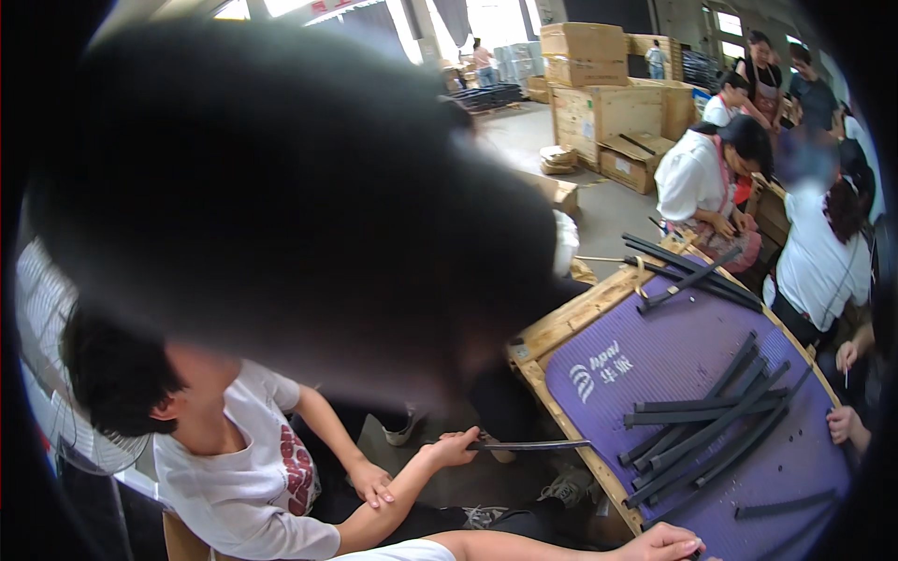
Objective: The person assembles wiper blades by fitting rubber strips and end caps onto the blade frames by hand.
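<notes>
My left hand (662, 542) comes in along the lower edge from a white sleeve (402, 551) and rests over the near edge of a purple ribbed mat (599, 402). Its fingers are curled together. A small dark bit shows at the fingertips, too cut off by the frame to name. Just beyond the hand lies a loose pile of long black strips (711, 416), some crossing each other. A single black strip (786, 505) lies apart, to the right of my hand. My right hand is out of the picture.
A wooden frame (561, 323) borders the mat. At left, a seated person (243, 449) holds a thin dark strip (528, 446) reaching the frame. A blurred dark shape (281, 206) blocks much of the upper left. Another person's hands (847, 425) are at the right edge; more people sit beyond, near wooden crates (599, 117).
</notes>
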Demonstrator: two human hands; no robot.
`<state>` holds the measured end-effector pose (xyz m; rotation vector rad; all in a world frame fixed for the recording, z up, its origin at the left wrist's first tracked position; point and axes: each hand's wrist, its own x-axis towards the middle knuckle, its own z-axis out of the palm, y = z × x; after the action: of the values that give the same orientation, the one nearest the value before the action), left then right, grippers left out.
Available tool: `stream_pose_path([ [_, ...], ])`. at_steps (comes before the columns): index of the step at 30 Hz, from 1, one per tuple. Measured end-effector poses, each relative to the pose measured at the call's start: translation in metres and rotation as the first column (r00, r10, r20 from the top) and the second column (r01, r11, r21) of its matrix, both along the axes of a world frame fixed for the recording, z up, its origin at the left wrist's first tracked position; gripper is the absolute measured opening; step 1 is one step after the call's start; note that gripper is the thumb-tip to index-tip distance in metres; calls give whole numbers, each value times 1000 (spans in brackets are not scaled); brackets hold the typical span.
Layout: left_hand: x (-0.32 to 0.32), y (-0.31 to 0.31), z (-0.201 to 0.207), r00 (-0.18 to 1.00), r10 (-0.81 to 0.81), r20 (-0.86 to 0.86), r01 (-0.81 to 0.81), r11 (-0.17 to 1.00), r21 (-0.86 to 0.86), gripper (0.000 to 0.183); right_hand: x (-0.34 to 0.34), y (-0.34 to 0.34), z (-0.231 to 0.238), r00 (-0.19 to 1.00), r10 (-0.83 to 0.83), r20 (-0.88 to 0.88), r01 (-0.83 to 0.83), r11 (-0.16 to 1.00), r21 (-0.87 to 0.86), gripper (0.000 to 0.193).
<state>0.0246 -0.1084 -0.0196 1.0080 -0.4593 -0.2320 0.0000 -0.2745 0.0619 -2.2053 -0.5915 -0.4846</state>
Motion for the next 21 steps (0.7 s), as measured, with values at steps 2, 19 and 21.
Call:
stream_pose_path([
  [2, 7, -3, 7, 1000, 0, -1, 0, 999, 47, 31, -5, 10, 2, 997, -65, -40, 68, 995, 70, 20],
  [19, 26, -4, 35, 920, -54, -389, 52, 999, -15, 42, 26, -4, -6, 991, -116, -62, 125, 978, 168, 38],
  [21, 27, 4, 34, 966, -111, -234, 121, 992, 31, 43, 24, -1, -5, 996, -80, -39, 85, 987, 139, 40],
])
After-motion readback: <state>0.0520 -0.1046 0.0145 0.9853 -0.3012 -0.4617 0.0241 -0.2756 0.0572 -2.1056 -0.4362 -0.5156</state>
